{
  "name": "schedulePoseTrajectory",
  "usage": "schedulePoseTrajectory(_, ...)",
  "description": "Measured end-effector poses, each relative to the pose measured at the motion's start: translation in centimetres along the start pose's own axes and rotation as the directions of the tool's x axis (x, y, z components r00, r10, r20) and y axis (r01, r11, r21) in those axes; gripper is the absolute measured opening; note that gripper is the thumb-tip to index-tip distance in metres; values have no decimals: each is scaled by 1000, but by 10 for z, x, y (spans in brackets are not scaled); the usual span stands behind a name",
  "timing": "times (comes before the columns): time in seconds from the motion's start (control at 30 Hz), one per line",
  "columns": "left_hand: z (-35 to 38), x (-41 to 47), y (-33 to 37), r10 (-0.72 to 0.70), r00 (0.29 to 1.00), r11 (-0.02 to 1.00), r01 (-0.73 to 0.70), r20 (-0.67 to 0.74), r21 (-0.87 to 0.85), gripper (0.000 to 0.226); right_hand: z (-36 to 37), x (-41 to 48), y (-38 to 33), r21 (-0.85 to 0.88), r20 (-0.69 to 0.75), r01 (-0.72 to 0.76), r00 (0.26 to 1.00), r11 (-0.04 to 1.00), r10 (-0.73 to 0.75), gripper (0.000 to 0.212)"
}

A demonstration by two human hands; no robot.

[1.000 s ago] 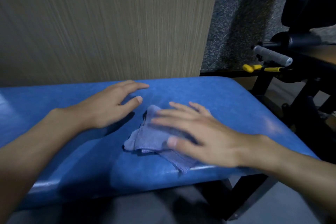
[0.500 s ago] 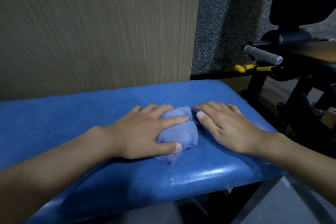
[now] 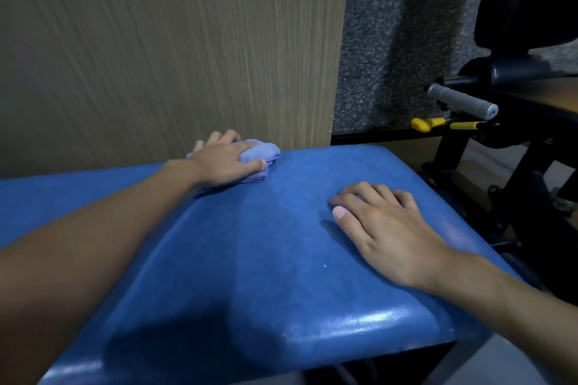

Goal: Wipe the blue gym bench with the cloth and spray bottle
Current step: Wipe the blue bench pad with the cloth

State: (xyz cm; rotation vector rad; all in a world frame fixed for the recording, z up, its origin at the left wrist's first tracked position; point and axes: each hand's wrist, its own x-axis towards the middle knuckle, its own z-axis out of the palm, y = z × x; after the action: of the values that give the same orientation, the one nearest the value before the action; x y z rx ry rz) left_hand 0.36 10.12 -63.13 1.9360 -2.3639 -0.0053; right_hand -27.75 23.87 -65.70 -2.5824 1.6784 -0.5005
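Your left hand [image 3: 223,162]: reaches out to the far edge of the pad, with the fingers curled over the bunched cloth and the thumb clamped against its near side, so it holds the cloth down on the vinyl.
Cloth [image 3: 262,151]: a pale blue-grey rag, wadded into a lump, sitting on the far edge of the bench right against the wood-grain panel. Part of it pokes out to the right of your fingers and a folded layer shows under your thumb.
Your right hand [image 3: 386,228]: lies palm down on the right part of the pad, fingers spread and only lightly bent, holding nothing, well apart from the cloth.
Blue gym bench [image 3: 281,259]: glossy blue vinyl pad that runs across your view, with its rounded near edge catching the light.
Wood-grain panel [image 3: 172,40]: stands upright just behind the bench.
Grey speckled wall [image 3: 391,25]: to the right of the panel.
Black machine frame [image 3: 516,181]: stands beside the right end of the bench and carries a grey handle grip [image 3: 461,101] and a yellow knob [image 3: 423,124].
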Motion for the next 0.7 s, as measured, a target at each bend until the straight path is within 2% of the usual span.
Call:
schedulePoseTrajectory(0.07, -1, -12, 8, 62, 998, 997, -62, -9, -38, 63, 0, 0, -1, 2, -3, 0, 1000, 1000, 0, 64)
schedulePoseTrajectory(0.23, 2, -59, 35, 214, 976, 972, -217, -39, -92, 88, -2, 0, 0, 10, 9, -11, 1000, 1000, 11, 64)
schedulePoseTrajectory(0.33, -2, -111, 65, 423, 906, 901, -421, -4, -105, 72, -5, 1, 1, 69, -13, -69, 997, 995, 70, 47)
schedulePoseTrajectory(0.4, -6, -151, 82, 558, 828, 828, -552, 46, -97, 56, -7, 1, 1, 116, -31, -108, 993, 987, 112, 44)
schedulePoseTrajectory(0.43, -7, -165, 86, 592, 803, 805, -586, 72, -87, 55, -8, 2, 1, 132, -38, -116, 992, 984, 122, 45)
schedulePoseTrajectory(0.57, -6, -175, 92, 571, 818, 821, -571, 68, -19, 63, -11, -1, -2, 126, -39, -111, 992, 986, 117, 49)
schedulePoseTrajectory(0.7, -6, -149, 86, 537, 839, 841, -540, 91, 21, 65, -14, -3, -4, 42, -72, -103, 992, 994, 106, 51)
